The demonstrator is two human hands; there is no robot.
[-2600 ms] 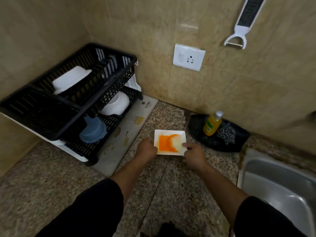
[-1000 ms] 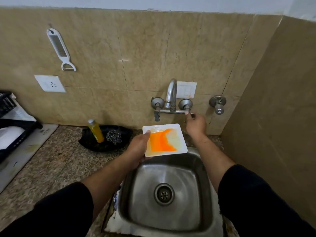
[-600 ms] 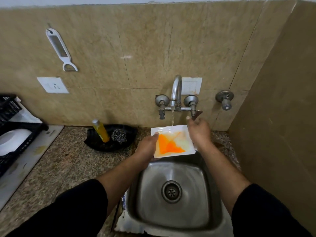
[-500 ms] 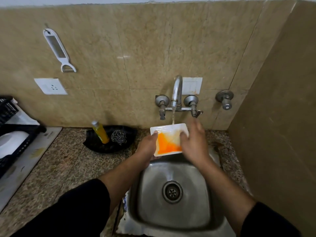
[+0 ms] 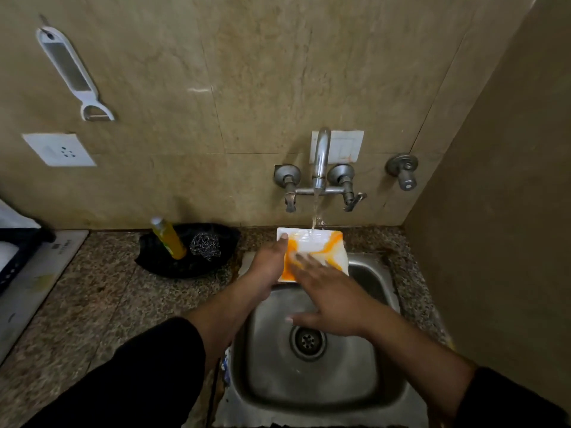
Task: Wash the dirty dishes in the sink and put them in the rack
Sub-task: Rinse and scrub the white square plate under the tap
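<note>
Reaching over sink (image 5: 312, 393): two forearms in dark sleeves, extended from the near edge toward the wall.
Drain (image 5: 308, 340): just below the right thumb tip, at the basin centre.
Right hand (image 5: 332, 296): fingers spread, palm down; fingertips (image 5: 301, 259) laid flat on the plate face; thumb splayed toward the drain; nothing gripped.
Left hand (image 5: 265, 270): closed on the plate's left edge; thumb on the top face near the far-left corner, remaining fingers hidden beneath.
Plate (image 5: 321, 245): white, square, smeared orange; held above the far rim of the sink, between both hands, tilted slightly toward the near side.
Water stream (image 5: 314, 216): falling onto the plate's far edge, just beyond the right fingertips.
Black tray (image 5: 160, 261): on the granite counter, left of the left hand.
Yellow bottle (image 5: 168, 239): standing tilted in the tray.
Steel scrubber (image 5: 204, 246): in the tray, just beside the bottle.
Tap (image 5: 320, 159): wall-mounted, directly beyond the plate, spout running.
Rack (image 5: 18, 251): black, far left of both hands, partly out of frame.
Wall socket (image 5: 58, 149): far left, above the counter.
Peeler (image 5: 74, 75): hanging above the socket.
</note>
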